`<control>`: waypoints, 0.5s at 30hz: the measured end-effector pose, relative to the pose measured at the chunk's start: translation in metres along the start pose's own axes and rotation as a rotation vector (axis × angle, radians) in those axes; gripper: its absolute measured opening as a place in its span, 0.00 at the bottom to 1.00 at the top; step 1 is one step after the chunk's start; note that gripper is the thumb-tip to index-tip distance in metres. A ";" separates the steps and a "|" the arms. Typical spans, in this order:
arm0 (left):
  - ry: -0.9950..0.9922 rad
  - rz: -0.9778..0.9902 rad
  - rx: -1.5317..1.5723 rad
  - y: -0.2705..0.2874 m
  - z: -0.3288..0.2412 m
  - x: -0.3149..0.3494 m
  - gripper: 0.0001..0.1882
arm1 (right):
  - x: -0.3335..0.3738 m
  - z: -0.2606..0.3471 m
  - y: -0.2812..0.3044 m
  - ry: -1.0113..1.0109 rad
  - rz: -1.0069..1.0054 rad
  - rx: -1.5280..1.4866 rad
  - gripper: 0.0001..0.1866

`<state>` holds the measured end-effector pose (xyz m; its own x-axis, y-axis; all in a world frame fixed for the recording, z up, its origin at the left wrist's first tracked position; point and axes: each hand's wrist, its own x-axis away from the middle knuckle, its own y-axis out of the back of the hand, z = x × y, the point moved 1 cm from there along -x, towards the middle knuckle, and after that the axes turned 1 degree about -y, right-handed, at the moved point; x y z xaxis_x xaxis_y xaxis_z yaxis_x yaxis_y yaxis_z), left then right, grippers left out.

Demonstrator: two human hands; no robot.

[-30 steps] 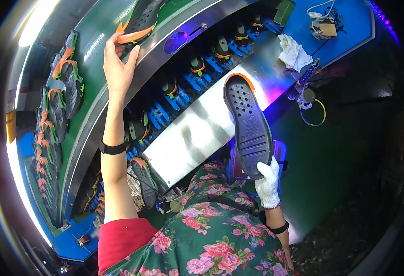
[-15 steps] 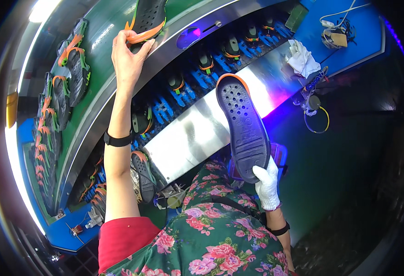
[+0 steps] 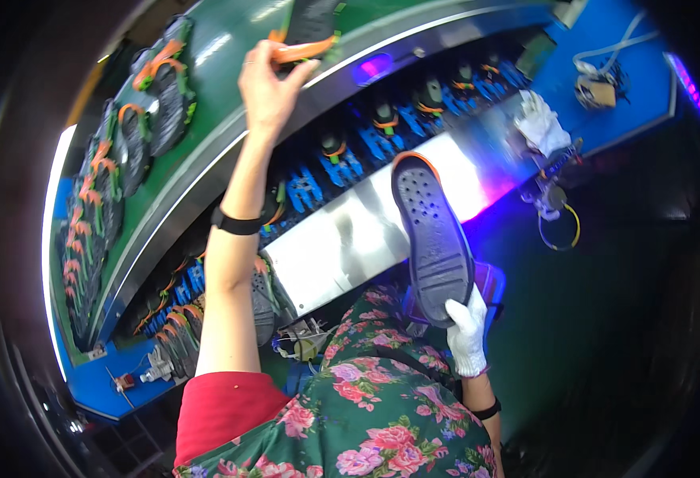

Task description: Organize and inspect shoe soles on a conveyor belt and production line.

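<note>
Gripping the lower end of a black sole [image 3: 436,247], the white-gloved right hand [image 3: 468,331] presses its thumb on the top side; I see the sole in front of the shiny metal plate [image 3: 330,259], orange-rimmed end uppermost. At upper left, I have the bare left hand [image 3: 270,92] at the orange strap [image 3: 306,51] of a sandal [image 3: 313,20] on the green surface [image 3: 218,76]. Its fingers touch the strap, thumb spread; through the blur I cannot tell whether they grip. More orange-strapped sandals [image 3: 171,99] lie leftward.
</note>
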<state>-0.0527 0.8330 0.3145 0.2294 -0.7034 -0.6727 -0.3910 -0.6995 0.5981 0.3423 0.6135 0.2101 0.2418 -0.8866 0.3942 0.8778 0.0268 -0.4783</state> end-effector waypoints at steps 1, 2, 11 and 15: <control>0.002 -0.004 -0.006 0.001 -0.006 0.002 0.25 | 0.001 0.000 -0.004 0.009 -0.021 -0.014 0.27; -0.014 -0.022 0.017 0.001 -0.008 0.003 0.26 | 0.002 -0.002 -0.005 0.013 -0.007 -0.011 0.27; 0.028 -0.075 0.568 0.039 -0.055 0.087 0.23 | 0.033 -0.044 0.011 -0.096 0.104 -0.032 0.25; 0.132 -0.032 0.848 0.069 -0.108 0.186 0.23 | 0.065 -0.053 0.026 -0.092 0.119 -0.053 0.21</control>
<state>0.0590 0.6397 0.2776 0.3330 -0.7307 -0.5960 -0.9046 -0.4259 0.0168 0.3591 0.5322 0.1815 0.3824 -0.8323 0.4013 0.8178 0.1027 -0.5662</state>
